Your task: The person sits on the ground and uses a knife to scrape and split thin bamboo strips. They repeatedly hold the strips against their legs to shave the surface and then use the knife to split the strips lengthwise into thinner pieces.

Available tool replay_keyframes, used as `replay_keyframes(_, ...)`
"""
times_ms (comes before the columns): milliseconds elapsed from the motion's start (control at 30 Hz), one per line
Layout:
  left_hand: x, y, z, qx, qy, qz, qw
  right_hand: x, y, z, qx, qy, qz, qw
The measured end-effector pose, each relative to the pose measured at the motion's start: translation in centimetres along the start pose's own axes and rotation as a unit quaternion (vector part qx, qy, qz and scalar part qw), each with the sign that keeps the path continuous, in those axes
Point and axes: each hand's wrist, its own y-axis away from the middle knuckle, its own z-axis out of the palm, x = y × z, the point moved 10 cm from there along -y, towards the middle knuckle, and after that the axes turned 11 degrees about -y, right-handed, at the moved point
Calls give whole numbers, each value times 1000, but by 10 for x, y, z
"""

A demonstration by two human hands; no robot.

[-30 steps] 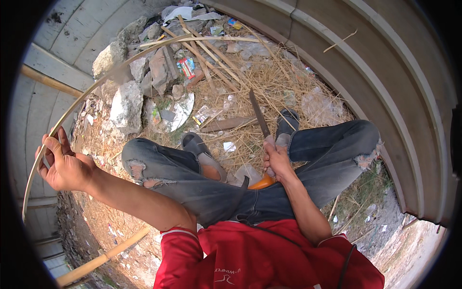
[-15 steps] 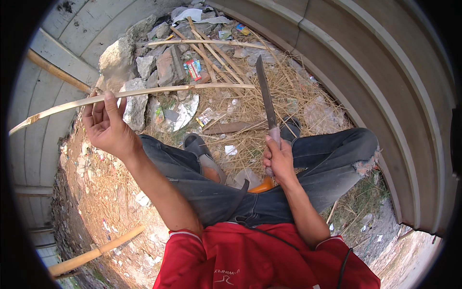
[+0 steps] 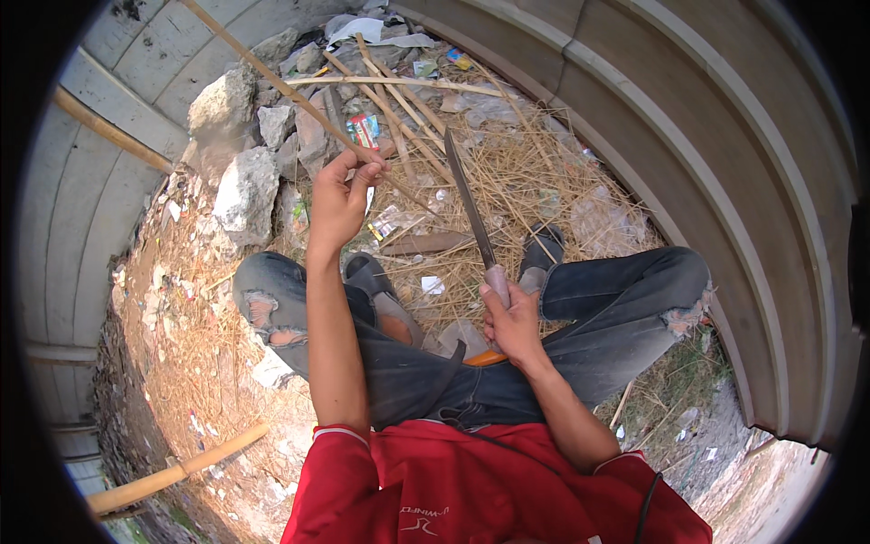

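Between the thumb and fingers of my left hand (image 3: 344,201) is a long thin bamboo strip (image 3: 263,71). It slants from the upper left down toward the straw in front of me. My right hand (image 3: 514,317) is wrapped round the pale handle of a machete (image 3: 470,207), whose long dark blade points up and slightly left. The blade's tip stands a little right of the strip, apart from it. An orange curved object (image 3: 486,358) lies at my lap, partly hidden behind my right hand.
Several cut bamboo strips (image 3: 399,107) lie beyond my hands on straw (image 3: 507,154). Rocks (image 3: 246,195) and litter are heaped at the far left. A corrugated metal wall (image 3: 716,136) curves along the right. A bamboo pole (image 3: 181,471) is at the lower left.
My left hand has moved right and turned the bamboo strip from nearly level to a steep slant. My right hand has shifted slightly left, tilting the machete further left.
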Motion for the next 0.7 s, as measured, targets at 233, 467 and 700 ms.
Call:
replay_keyframes(233,-23,-1,25,-32,-8,3,999,-46,27,19,-16,196,-188,962)
replay_keyframes(467,-34,0,22,-56,-32,7,998,35,14,-41,-17,262,69,962)
replay_keyframes(700,-37,-5,19,-17,-3,-8,1000,-33,23,-12,-7,83,-8,996)
